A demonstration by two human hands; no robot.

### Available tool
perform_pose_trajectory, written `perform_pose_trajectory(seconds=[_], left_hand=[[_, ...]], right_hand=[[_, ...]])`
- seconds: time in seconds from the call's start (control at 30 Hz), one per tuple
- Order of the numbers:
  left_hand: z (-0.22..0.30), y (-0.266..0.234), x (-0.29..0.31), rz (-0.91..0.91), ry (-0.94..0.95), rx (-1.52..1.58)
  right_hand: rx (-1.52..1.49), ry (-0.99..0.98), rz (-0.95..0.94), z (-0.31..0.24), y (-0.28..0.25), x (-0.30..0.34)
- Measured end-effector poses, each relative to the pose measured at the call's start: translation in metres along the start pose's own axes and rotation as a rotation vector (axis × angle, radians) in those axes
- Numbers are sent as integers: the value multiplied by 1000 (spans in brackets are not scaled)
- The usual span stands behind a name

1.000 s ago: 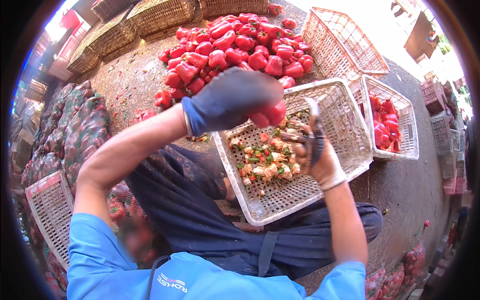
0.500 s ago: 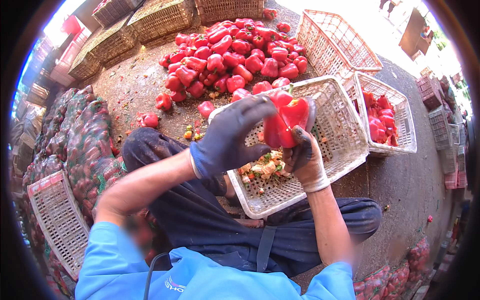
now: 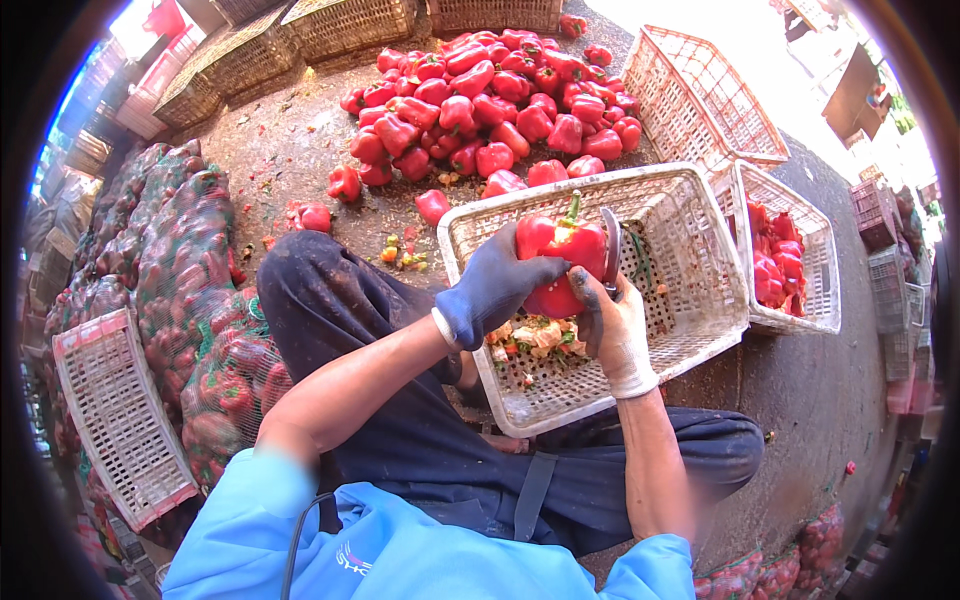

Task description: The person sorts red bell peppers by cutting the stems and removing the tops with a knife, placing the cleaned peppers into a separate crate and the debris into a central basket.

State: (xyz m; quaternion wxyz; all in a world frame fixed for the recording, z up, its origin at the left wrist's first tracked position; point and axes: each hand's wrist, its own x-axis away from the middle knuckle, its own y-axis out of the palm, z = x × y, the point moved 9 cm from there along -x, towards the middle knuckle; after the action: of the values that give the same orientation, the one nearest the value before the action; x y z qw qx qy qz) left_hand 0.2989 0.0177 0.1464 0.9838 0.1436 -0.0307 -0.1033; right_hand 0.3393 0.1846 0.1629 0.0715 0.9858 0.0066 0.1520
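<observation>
Since half a second ago, the left hand (image 3: pixel 500 285) has come in from hovering open beside the red bell pepper (image 3: pixel 540 240) and now grips its left side, while the pepper has shifted slightly left and down in the head view. Gloved in dark blue-grey, that hand has its thumb laid across the near face of the fruit and its fingers wrapped behind, partly hidden. On the other side, the right hand (image 3: pixel 612 325), in a pale glove with dark fingers, is curled around a curved knife (image 3: pixel 612 245), its thumb pressed on the pepper's lower right. The blade stands upright just beside the pepper's right flank; whether it has entered the flesh cannot be told. The green stem (image 3: pixel 573 205) points away from the person, toward the top of the view, leaning a little right; the long axis follows it, with the blossom end toward the wearer. The pepper is held above a white plastic crate (image 3: pixel 690 255), where pale cores and green trimmings (image 3: pixel 540 338) lie at the near left.
</observation>
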Motion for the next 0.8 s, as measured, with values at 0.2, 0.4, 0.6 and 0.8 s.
perform_pose_trajectory(seconds=[0.2, 0.4, 0.6, 0.8], left_hand=[[-6, -1, 4, 105, -160, 81], [1, -13, 5, 154, -246, 6], [32, -22, 11, 352, 37, -537], [35, -19, 15, 365, 4, -632]], right_hand=[[87, -200, 78, 1, -17, -14], [513, -440, 75, -3, -14, -3], [603, -345, -41, -15, 13, 6], [777, -372, 27, -1, 7, -3]])
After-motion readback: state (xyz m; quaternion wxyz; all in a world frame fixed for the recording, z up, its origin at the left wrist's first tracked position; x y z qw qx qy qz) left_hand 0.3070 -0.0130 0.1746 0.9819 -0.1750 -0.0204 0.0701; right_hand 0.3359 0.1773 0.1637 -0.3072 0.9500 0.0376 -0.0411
